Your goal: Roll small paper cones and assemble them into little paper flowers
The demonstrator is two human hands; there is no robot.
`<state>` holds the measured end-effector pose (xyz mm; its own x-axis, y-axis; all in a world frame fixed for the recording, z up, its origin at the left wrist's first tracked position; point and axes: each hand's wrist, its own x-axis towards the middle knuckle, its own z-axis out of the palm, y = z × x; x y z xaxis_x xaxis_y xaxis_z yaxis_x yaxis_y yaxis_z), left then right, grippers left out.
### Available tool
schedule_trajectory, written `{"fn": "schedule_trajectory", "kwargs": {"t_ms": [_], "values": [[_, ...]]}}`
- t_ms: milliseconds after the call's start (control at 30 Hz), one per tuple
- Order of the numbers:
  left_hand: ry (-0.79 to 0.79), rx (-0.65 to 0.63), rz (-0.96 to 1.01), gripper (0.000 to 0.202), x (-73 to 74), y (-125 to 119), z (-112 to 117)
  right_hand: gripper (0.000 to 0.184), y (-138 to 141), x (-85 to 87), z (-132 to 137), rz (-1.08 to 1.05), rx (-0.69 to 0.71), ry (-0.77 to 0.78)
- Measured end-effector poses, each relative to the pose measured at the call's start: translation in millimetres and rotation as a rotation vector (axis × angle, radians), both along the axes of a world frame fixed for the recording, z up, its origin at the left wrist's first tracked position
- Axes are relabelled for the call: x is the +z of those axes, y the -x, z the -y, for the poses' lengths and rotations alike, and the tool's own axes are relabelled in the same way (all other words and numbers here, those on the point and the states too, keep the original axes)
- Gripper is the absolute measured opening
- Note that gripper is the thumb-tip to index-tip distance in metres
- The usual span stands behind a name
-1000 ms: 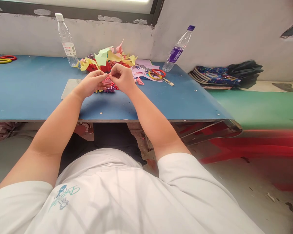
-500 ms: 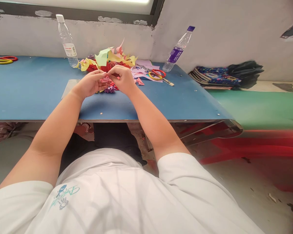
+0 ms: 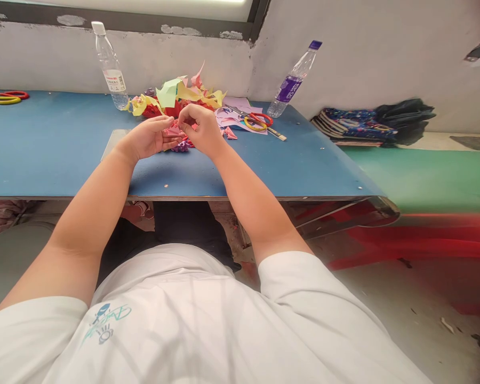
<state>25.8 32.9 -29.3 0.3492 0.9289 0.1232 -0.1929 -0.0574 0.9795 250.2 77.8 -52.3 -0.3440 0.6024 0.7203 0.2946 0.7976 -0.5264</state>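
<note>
Over the blue table, my left hand holds a small piece of folded pink paper between its thumb and fingers. My right hand is beside it, thumb and index finger pinched at the right edge of the pink paper; whether anything is between those fingertips is hidden. Behind both hands lies a heap of yellow, red and pale green paper. Purple curled paper shows below the fingers, and small folded pink pieces lie right of my right hand.
Red-and-yellow scissors rest on lilac paper sheets, near a brush-like stick. Clear bottles, one white-capped and one purple-labelled, stand at the back. More scissors lie far left. Folded dark cloth is to the right.
My right hand's fingertips have shifted slightly up and right along the pink paper. My left hand stays almost in place.
</note>
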Motion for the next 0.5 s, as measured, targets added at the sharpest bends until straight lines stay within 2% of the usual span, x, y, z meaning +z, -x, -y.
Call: {"fn": "schedule_trajectory", "kwargs": {"t_ms": [100,200,333,500], "values": [[0.062,-0.033,0.035,0.022,-0.3,0.7,-1.9,0.037,0.3,-1.0,-2.3,-0.016,-0.003,-0.001],[0.052,0.014,0.013,0.031,0.2,2.1,-3.9,0.032,-1.2,-4.3,-5.9,0.015,-0.001,-0.028],[0.024,0.026,-0.061,0.028,1.5,4.1,-5.1,0.025,-4.6,-5.0,-6.6,0.04,0.023,-0.036],[-0.004,0.03,-0.097,0.031,2.0,3.5,-3.3,0.026,-4.7,-2.0,-5.1,0.042,0.042,-0.02]]}}
